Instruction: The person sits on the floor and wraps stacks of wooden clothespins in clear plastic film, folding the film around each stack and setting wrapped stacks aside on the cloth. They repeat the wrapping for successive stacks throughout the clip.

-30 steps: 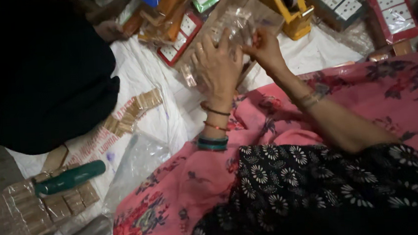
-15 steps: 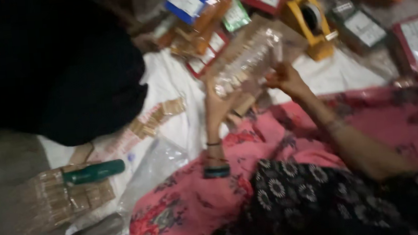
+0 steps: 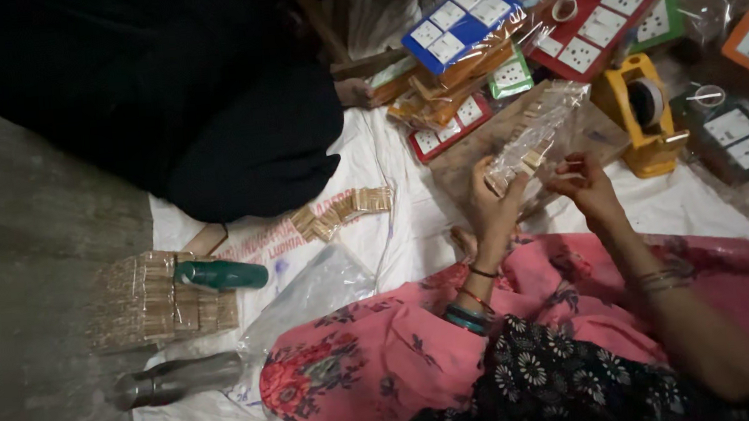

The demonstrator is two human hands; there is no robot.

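Clear plastic: a crinkled bag (image 3: 539, 131) is held up between both hands, above the white sheet (image 3: 411, 225) and the pink floral lap (image 3: 386, 361); small pale pieces are seen through it.
Left hand (image 3: 491, 203): raised from a bangled wrist, fingers curled shut around the bag's lower end.
Right hand (image 3: 588, 186): fingers pinched closed on the bag's edge, just beside the left hand.
Bag position: tilted, its upper end toward the yellow tape dispenser (image 3: 643, 114), over a brown board (image 3: 476, 144).
Dispenser: set on the sheet's far edge, right of the bag, not touched.
Switch cards: a blue card (image 3: 458, 24) and a red card (image 3: 604, 16) of white sockets are laid beyond the bag, well apart from the hands.
Loose strips: a short tan row (image 3: 343, 211) is laid on the sheet, left of the hands.
Stack: tan bundles (image 3: 154, 295) are piled at the left, with a green bottle (image 3: 219, 274) lying against them.
Steel bottle (image 3: 178, 379): laid near the sheet's near-left corner.
Other person: a figure in black cloth (image 3: 205, 99) is seated opposite; its hands cannot be made out.
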